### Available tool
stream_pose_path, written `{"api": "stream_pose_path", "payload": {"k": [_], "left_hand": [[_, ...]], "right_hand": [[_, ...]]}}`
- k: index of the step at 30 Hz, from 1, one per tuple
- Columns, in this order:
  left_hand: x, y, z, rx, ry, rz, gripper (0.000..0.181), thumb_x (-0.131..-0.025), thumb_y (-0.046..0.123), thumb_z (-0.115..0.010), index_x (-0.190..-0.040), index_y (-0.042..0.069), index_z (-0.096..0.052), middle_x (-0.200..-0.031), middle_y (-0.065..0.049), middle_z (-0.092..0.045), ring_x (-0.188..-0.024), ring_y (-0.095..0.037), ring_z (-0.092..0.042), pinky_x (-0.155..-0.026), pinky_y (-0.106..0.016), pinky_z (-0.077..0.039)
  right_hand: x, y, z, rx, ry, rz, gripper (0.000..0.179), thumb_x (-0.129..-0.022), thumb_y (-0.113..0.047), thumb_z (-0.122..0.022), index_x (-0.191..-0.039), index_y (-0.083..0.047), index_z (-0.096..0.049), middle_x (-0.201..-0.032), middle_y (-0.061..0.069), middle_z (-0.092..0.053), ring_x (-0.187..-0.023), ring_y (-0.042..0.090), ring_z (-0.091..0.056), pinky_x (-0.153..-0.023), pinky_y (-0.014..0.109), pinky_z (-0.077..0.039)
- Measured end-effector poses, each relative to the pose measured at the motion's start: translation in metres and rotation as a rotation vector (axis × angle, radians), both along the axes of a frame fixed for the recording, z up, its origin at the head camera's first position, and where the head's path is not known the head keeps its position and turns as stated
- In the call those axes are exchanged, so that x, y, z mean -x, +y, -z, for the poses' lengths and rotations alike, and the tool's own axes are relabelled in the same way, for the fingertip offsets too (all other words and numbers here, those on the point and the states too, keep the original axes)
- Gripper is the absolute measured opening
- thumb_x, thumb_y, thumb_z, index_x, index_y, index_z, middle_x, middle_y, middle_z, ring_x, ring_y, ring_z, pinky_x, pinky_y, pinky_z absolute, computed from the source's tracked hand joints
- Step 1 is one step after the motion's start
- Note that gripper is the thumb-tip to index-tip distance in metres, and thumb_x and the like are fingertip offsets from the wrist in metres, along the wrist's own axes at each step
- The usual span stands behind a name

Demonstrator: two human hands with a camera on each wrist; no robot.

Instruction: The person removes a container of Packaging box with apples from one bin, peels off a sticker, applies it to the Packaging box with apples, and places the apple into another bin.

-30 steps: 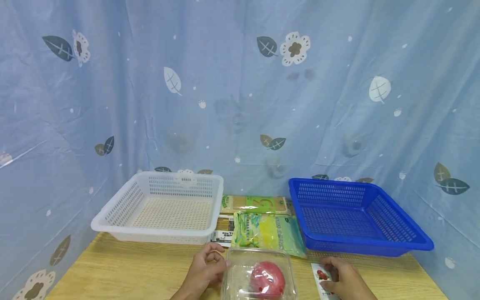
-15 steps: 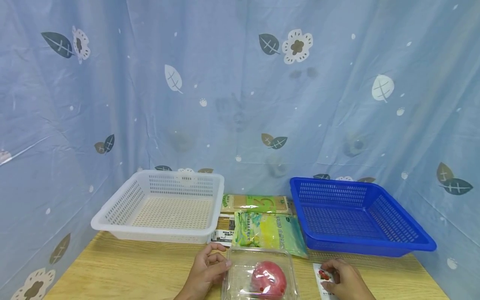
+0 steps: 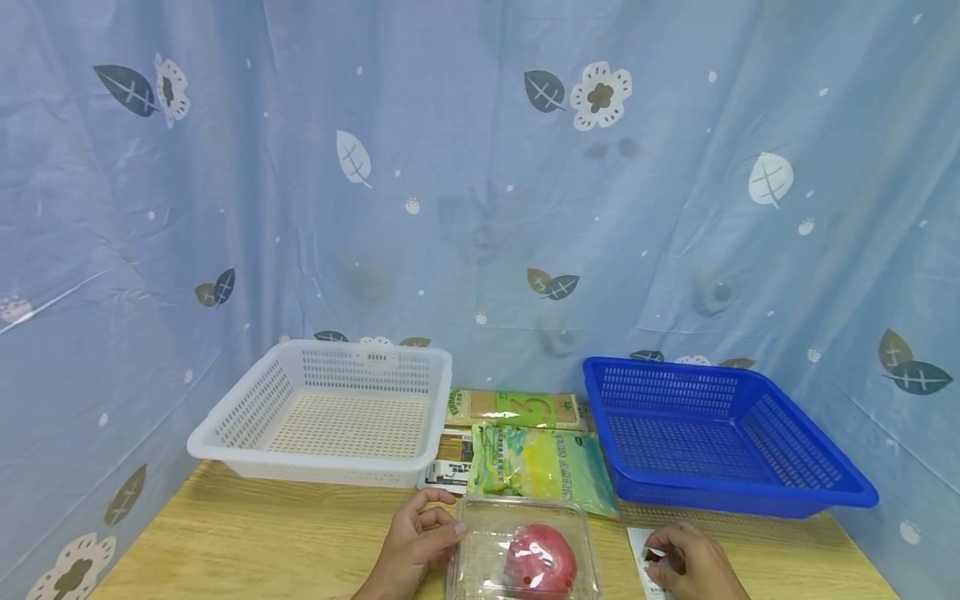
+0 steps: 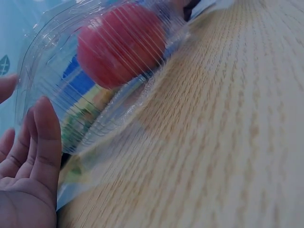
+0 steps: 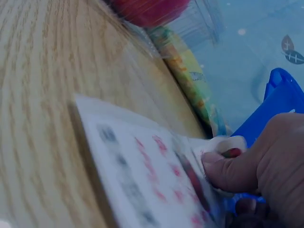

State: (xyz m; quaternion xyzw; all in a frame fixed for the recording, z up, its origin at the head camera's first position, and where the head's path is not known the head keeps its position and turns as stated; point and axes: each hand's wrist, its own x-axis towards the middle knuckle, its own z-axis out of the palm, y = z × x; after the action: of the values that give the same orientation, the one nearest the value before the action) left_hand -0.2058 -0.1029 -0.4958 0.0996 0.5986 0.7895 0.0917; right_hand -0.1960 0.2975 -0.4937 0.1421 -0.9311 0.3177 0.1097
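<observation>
A clear plastic box (image 3: 480, 546) stands at the front middle of the table, with a round pinkish-red fruit (image 3: 542, 560) showing through its lid. At the box's left edge is my left hand (image 3: 415, 542), its thumb tip overlapping the lid's edge. The left wrist view shows those fingers (image 4: 46, 124) against the box's side, not wrapped around it. To the right of the box, my right hand (image 3: 693, 560) pinches a small sticker (image 5: 232, 151) with a red fruit print between thumb and finger. The sticker is lifting at the edge of a white printed sheet (image 5: 123, 166).
A white basket (image 3: 322, 460) stands at the back left and a blue basket (image 3: 738, 497) at the back right. Between them lie a yellow-green packet (image 3: 536, 467), a tan and green packet (image 3: 517, 408) and a white-brown packet (image 3: 448, 471). A blue curtain (image 3: 465, 225) hangs behind.
My right fingers have curled the sticker up from the sheet, so its print sits differently. My left hand and the box hold nearly the same place; the view shifts slightly.
</observation>
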Motion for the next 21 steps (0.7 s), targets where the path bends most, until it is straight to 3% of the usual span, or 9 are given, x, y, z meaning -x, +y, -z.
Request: {"api": "stream_pose_path", "payload": {"k": [3, 6, 15, 21], "left_hand": [[0.000, 0.000, 0.000, -0.005, -0.002, 0.000, 0.044, -0.092, 0.007, -0.070, -0.126, -0.004, -0.043, -0.083, -0.001, -0.063, -0.064, -0.007, -0.058, -0.057, -0.019, -0.050], [0.000, 0.000, 0.001, -0.018, -0.002, 0.000, 0.044, -0.091, 0.006, -0.070, -0.125, -0.004, -0.044, -0.082, 0.000, -0.062, -0.065, -0.007, -0.058, -0.057, -0.019, -0.050], [-0.001, -0.001, 0.000, -0.037, -0.006, 0.012, 0.041, -0.092, 0.006, -0.069, -0.124, -0.003, -0.045, -0.082, 0.002, -0.063, -0.068, -0.007, -0.059, -0.059, -0.019, -0.051], [-0.001, -0.001, 0.001, -0.030, 0.002, 0.013, 0.041, -0.092, 0.006, -0.070, -0.124, -0.003, -0.045, -0.082, 0.001, -0.063, -0.067, -0.007, -0.058, -0.059, -0.018, -0.050]], "right_hand": [[0.000, 0.000, 0.005, -0.019, 0.133, -0.039, 0.034, -0.067, -0.001, -0.090, -0.078, -0.020, -0.065, -0.079, -0.015, -0.048, -0.063, -0.005, -0.040, -0.050, 0.021, -0.039], [0.000, -0.001, 0.007, -0.048, 0.184, -0.053, 0.043, -0.062, 0.003, -0.090, -0.076, -0.022, -0.059, -0.078, -0.019, -0.047, -0.064, -0.005, -0.039, -0.050, 0.020, -0.038], [-0.003, -0.011, -0.003, -0.111, -0.061, 0.095, 0.036, -0.066, 0.008, -0.084, -0.080, -0.016, -0.061, -0.076, -0.008, -0.057, -0.066, -0.002, -0.046, -0.058, 0.021, -0.046], [-0.004, -0.014, -0.005, -0.205, -0.031, 0.110, 0.032, -0.069, -0.004, -0.084, -0.080, -0.022, -0.060, -0.074, -0.015, -0.053, -0.066, -0.004, -0.043, -0.058, 0.022, -0.044]]}}
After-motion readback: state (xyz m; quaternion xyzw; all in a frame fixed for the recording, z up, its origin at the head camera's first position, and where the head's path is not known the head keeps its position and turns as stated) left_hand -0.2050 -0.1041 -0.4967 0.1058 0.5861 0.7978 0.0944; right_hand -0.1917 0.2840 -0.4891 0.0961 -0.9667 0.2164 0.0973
